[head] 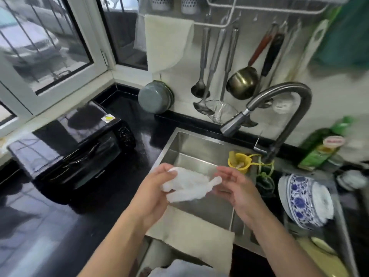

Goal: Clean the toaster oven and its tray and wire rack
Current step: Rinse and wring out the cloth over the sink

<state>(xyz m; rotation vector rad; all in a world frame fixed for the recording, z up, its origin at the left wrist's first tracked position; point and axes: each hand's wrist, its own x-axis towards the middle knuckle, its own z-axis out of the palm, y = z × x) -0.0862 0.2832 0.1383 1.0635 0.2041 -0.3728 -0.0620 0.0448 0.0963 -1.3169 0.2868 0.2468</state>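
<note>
We hold a crumpled white cloth [187,184] over the sink [199,144], our left hand [157,188] gripping one end and our right hand [237,186] pinching the other. The black toaster oven [79,148] sits on the tabletop [50,216] to our left, door closed.

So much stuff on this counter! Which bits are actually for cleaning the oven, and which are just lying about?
For the job:
- black toaster oven, door shut
- white cloth, held over the sink by the left hand and right hand
- faucet

Just lying about:
- blue-and-white bowls
- hanging ladles
- green bottle
- yellow strainer
</note>
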